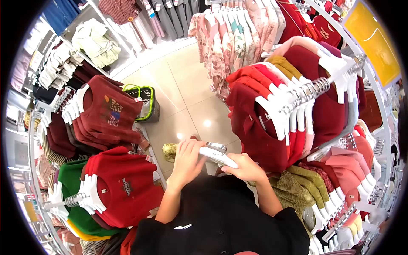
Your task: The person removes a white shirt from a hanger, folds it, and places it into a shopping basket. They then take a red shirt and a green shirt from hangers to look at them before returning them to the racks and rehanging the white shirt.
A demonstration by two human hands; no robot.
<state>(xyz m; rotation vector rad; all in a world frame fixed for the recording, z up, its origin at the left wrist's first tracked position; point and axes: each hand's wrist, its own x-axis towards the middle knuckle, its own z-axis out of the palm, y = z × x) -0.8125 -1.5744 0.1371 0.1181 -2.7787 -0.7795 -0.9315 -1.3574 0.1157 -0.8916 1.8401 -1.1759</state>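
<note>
While both hands meet just ahead of my chest, the white hanger [217, 155] lies between them, its long axis running from upper left to lower right in the head view.

Left hand [187, 159]: fingers curled down over the hanger's left end and the olive garment [170, 151], which bunches out just past that hand.

Right hand [245, 168]: closed loosely around the hanger's right end.

Hanger touches both hands, and the right one sits nearer my body. Red shirts [255, 123] hang close on the right.
</note>
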